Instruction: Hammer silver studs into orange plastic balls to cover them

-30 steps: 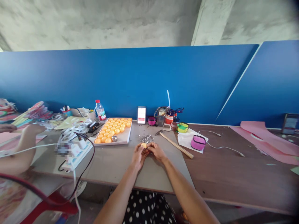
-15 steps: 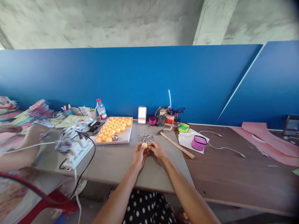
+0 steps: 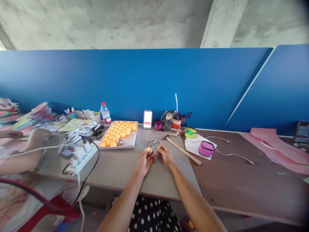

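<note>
Small orange ball (image 3: 148, 149) sits up in the fingertips of the left hand (image 3: 145, 161), held just above the surface (image 3: 116, 170), pretty much dead centre in front of the person. Looks like there's something shiny on the ball's right side, but it's too small to say for sure. Left hand is closed around it from below, fingers curled up, thumb on top.

Right hand (image 3: 165, 154) is just beside it to the right, not touching the ball afaict. Fingers are tucked in loosely, and I can't tell if it's pinching anything, way too tiny.

Right behind both hands there's a pile of small silver bits (image 3: 153, 143) lying loose on the surface. Left of that is a white tray (image 3: 131, 140) with rows of orange balls (image 3: 118, 132), plus one silvery ball (image 3: 119, 142) at the near edge. On the right a hammer (image 3: 183, 150) lies diagonal w/ its head toward the silver pile. Past it there's a pink pouch (image 3: 206, 148) on a white sheet (image 3: 193, 145), and a white cable (image 3: 231, 153) trails off to the right.

Further out, a water bottle (image 3: 105, 113) stands behind the tray and a power strip (image 3: 79, 158) w/ cords is on the left. Another person's arm (image 3: 21, 158) rests at the far left edge, and pink paper (image 3: 277, 145) lies at far right.
</note>
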`<action>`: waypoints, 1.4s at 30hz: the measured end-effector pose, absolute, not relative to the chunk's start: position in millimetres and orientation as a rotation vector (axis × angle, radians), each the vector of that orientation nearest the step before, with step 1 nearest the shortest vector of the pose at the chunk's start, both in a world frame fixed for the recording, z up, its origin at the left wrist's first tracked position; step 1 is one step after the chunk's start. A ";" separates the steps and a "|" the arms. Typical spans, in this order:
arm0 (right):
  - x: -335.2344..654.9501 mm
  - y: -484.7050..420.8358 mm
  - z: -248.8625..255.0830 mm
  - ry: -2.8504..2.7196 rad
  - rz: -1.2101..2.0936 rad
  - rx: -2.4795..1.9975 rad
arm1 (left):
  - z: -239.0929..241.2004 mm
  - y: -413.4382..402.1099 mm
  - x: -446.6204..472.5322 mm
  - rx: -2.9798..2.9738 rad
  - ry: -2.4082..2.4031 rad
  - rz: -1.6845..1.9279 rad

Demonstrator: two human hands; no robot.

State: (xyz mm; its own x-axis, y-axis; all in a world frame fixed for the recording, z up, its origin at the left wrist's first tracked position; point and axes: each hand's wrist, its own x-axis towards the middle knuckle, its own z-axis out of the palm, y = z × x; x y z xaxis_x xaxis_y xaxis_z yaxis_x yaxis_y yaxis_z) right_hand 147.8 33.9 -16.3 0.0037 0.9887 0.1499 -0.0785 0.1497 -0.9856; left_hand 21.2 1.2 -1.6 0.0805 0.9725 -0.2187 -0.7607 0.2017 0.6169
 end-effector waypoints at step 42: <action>156.8 36.1 -11.5 -1.102 0.821 -1.209 | 1.8 1.4 18.8 0.294 0.673 1.289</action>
